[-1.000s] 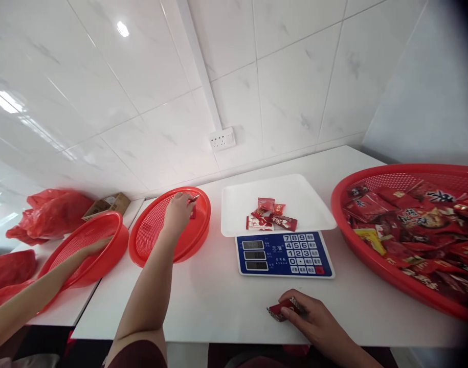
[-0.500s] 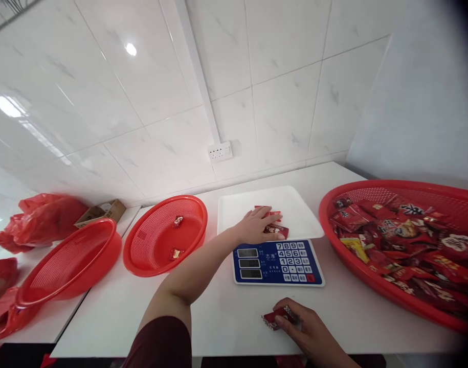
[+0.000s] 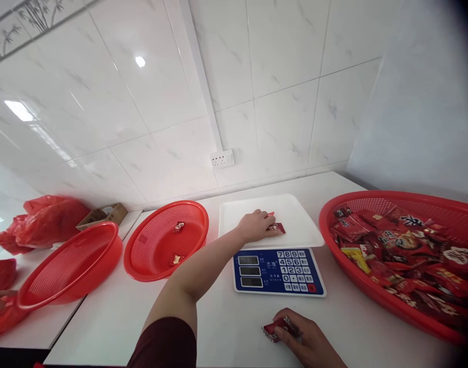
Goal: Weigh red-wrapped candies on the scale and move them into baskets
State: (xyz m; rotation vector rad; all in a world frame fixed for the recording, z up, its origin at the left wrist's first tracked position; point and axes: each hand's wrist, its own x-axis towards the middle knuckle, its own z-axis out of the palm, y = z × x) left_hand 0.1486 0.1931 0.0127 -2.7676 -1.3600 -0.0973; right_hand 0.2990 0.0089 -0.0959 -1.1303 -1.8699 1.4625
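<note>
My left hand (image 3: 254, 227) is curled over several red snack packets (image 3: 279, 228) on the white pan (image 3: 234, 212) of a digital scale; it hides part of them. In front of the scale's blue keypad panel (image 3: 270, 261), low over the table, my right hand (image 3: 308, 340) pinches small red snack packets (image 3: 271, 329) between thumb and fingers. How many lie in each hand I cannot tell.
To the right stands a large red basket (image 3: 387, 299) full of wrapped snacks. A red basket (image 3: 141, 255) with two packets sits left of the scale. Farther left are another red basket (image 3: 72, 276), red plastic bags (image 3: 51, 220), a cardboard box (image 3: 116, 213) and another person's hand (image 3: 1, 301).
The fingers of my left hand have drawn in around the packets on the pan. My right hand keeps its grip. At far left, the other person's hand now shows at a red bag.
</note>
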